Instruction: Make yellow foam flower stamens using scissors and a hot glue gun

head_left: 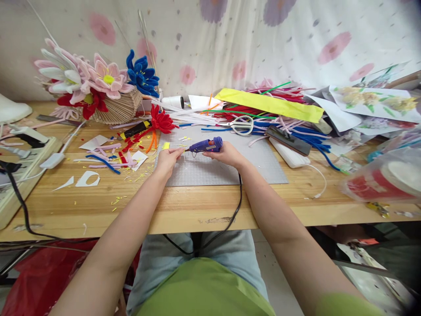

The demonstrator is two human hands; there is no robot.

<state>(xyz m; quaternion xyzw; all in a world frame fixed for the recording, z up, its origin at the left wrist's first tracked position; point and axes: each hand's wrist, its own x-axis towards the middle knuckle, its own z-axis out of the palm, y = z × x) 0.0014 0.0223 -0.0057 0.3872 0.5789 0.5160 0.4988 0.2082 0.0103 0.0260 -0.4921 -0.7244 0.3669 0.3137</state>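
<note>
My right hand is wrapped round the grip of a blue-purple hot glue gun, held level over the grey cutting mat with its nozzle pointing left. A black cord runs down from it past the table edge. At the nozzle tip, my left hand is closed in a pinch; what it holds is too small to make out. A small yellow piece shows just behind those fingers, and I cannot tell whether they touch it. The red fuzzy flower lies beyond my left hand.
Scissors lie on bundled pipe cleaners behind the mat, under a yellow strip. Fuzzy flowers stand back left. A cutter knife, paper scraps, a power strip and a bagged cup flank the work area.
</note>
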